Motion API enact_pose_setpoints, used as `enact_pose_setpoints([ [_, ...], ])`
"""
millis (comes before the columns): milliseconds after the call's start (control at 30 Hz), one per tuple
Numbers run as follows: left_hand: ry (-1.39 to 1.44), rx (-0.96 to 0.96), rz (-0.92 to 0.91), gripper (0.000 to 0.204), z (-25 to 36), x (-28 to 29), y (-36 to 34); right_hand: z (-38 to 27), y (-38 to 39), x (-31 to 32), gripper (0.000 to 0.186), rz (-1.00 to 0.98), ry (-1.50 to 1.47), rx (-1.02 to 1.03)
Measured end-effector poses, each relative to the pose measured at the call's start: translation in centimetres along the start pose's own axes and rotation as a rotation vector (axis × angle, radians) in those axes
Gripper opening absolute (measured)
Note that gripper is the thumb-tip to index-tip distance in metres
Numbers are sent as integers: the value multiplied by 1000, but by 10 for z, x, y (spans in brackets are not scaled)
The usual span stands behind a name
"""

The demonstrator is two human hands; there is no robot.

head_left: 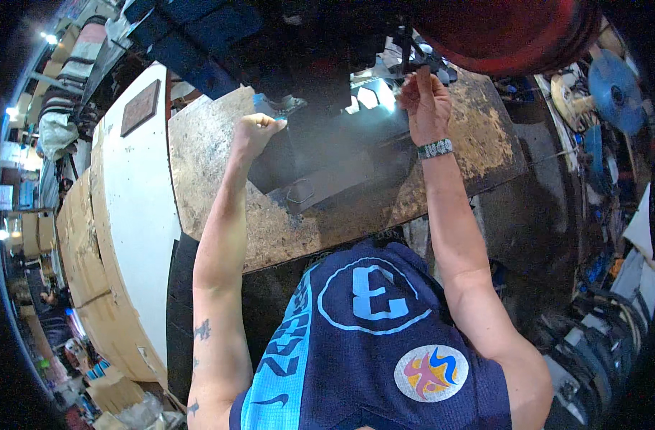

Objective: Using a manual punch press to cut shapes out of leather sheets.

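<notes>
A thin dark sheet (342,154) lies across the middle of the worn worktable, under a dark machine body (309,39). My left hand (254,135) is closed, thumb and fingers pressed together at the sheet's left edge. A faint hexagonal outline (299,191) shows near the sheet's front corner. Beside a bright spot with pale angular cut-out shapes (367,99), my right hand (429,111) reaches to the sheet's far right side. One finger points away from me while the others are blurred by glare, so their grip cannot be made out.
The worktable (209,158) has a scuffed brown top. A large red round part (514,32) hangs at the upper right. White board (137,193) and cardboard (91,244) stand on the left. A blue disc (615,93) and dark strips (593,358) are on the right.
</notes>
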State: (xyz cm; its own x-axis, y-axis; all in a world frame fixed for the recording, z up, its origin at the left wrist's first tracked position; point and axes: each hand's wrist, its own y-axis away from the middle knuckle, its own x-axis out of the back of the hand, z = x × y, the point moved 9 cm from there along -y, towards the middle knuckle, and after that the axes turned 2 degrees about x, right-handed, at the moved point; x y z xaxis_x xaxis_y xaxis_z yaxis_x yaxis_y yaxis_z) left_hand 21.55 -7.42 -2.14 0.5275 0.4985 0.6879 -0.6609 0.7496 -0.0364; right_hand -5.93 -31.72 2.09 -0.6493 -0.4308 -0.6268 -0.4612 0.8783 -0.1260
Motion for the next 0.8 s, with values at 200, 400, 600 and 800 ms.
enact_pose_setpoints([
  [200,71,43,-45,26,-1,-3,-2,16,17,6,59,190,211,-132],
  [400,-45,56,-66,30,-5,1,-2,-6,56,10,49,22,596,-29],
  [600,-34,71,-263,32,42,7,23,-14,95,-9,31,-103,964,109],
  [800,-31,-63,-556,53,71,-10,79,-12,119,-50,20,-343,1279,322],
])
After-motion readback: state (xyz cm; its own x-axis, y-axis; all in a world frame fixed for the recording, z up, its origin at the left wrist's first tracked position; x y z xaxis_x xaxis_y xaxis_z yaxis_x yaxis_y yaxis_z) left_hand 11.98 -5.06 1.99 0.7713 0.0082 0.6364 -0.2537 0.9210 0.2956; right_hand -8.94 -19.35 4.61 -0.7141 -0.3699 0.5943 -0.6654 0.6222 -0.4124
